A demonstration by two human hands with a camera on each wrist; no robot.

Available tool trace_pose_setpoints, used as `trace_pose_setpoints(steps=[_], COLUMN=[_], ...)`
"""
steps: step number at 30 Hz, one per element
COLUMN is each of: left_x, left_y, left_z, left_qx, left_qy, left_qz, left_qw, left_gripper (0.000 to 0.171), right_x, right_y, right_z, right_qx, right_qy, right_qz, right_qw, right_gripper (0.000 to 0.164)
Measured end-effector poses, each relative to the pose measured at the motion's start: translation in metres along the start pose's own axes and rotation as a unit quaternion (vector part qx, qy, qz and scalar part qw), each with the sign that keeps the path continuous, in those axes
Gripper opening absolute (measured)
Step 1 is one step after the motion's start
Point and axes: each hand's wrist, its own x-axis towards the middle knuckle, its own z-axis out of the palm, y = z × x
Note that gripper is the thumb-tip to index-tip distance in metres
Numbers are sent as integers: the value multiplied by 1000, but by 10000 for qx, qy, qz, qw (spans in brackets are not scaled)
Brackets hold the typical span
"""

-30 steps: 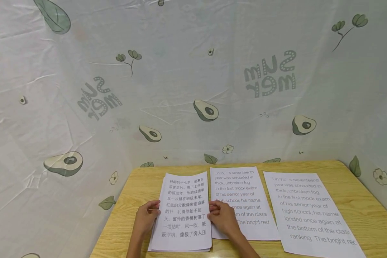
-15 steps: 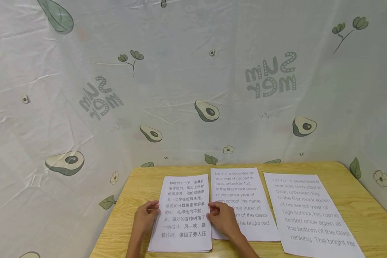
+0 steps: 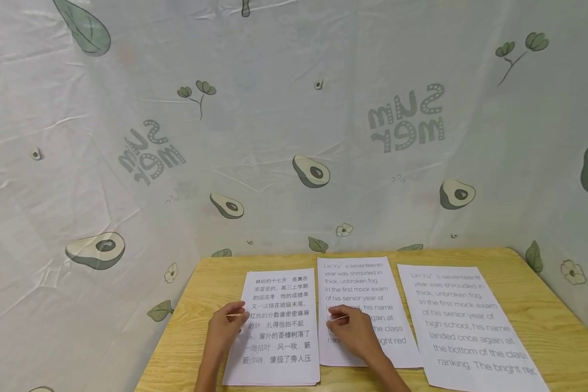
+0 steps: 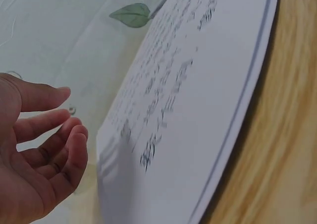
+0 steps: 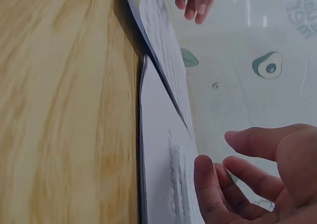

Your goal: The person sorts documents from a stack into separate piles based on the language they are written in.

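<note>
On the table's left side lies a stack of paper printed with Chinese characters; its sheets line up closely. My left hand hovers at the stack's left edge, thumb and fingers apart and loosely bent, holding nothing. In the left wrist view the gap between thumb and fingers shows bare above the stack. My right hand hangs over the middle stack of paper, printed in English, and covers part of its text. Its fingers are relaxed, with nothing between them, as the right wrist view also shows.
A third paper stack, also in English, lies slanted at the right, close to the middle one. The wooden table runs back to a white curtain with avocado prints.
Both hands have let go of the left stack's sides; the right has moved right over the middle stack. The top sheets, raised and offset earlier, now lie flat and aligned.
</note>
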Motion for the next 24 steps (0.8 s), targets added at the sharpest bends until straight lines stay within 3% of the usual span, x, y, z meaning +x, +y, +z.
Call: trace_pose_setpoints(steps=[17, 24], left_x=[-5, -7], left_y=[43, 55], left_z=[71, 100], left_qx=[-99, -279], left_qy=[-600, -796], left_qz=[404, 370], left_qw=[9973, 9957], left_gripper=[41, 43], right_x=[3, 1], right_y=[31, 40], right_z=[-65, -87], right_qx=[-193, -285], right_qy=[332, 382], right_qz=[522, 648], right_qw=[9979, 9968], right_gripper=[35, 39])
